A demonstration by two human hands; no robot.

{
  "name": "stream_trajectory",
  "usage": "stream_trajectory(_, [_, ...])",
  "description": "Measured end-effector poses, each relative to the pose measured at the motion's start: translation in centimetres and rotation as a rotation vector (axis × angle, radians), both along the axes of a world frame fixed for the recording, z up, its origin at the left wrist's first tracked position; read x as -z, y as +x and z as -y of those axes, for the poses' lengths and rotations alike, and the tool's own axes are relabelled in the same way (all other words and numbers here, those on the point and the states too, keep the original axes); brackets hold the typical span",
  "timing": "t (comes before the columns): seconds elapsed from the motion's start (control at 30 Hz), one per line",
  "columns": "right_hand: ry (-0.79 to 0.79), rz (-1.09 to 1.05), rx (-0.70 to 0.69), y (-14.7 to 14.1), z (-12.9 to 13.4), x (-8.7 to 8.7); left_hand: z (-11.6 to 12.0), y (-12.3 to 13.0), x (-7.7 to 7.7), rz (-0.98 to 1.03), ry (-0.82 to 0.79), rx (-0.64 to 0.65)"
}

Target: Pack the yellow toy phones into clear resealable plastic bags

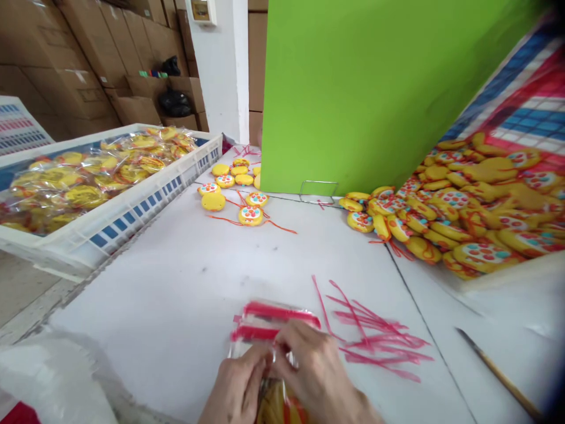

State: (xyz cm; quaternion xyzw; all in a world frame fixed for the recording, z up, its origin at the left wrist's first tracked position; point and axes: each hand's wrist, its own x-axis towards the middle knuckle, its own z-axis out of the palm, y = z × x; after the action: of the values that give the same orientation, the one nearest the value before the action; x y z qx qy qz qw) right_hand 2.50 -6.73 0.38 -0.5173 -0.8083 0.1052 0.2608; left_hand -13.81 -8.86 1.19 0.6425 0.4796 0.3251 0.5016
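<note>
Near the table's front edge, my left hand (242,383) and my right hand (309,365) meet over a clear plastic bag with a yellow piece (282,405) inside. Fingers of both hands are pinched on the clear film of this bag. Just beyond them lie flat clear bags with red strips (276,312). To the right of my right hand, thin pink-red strips (379,341) are scattered on the white table (176,294).
At the left stands a white crate (132,200) of bagged yellow pieces. Loose yellow pieces (251,215) with red cords lie farther back. A green board (353,94) rises behind. A large pile of yellow pieces (459,200) and a pointed stick (498,372) are at right.
</note>
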Motion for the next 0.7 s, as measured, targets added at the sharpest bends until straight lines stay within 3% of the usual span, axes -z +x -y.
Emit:
stream_trajectory(0.1, [-0.167,-0.078,0.298,5.5,-0.4,0.3,-0.3,-0.8,1.2,-0.033,-0.078,0.015])
stream_trajectory(0.2, [-0.221,0.059,0.631,12.5,0.1,1.3,-0.6,-1.4,2.5,-0.026,-0.176,-0.021])
stream_trajectory(0.3, [-0.27,0.169,0.781,18.0,1.6,2.0,-0.8,-1.4,3.1,0.064,-0.227,-0.046])
stream_trajectory(0.4, [-0.419,0.138,0.776,20.5,3.5,2.1,-1.0,-1.1,3.4,0.203,-0.287,-0.055])
stream_trajectory(0.53, [-0.657,-0.174,0.47,21.5,5.2,2.3,-1.3,-0.8,3.4,0.323,-0.43,-0.099])
stream_trajectory(0.6, [-0.584,-0.203,0.478,21.6,5.6,2.3,-1.2,-0.9,3.4,0.337,-0.451,-0.121])
stream_trajectory(0.7, [-0.306,-0.08,0.68,20.4,5.7,1.8,-1.0,-1.0,3.5,0.347,-0.446,-0.114])
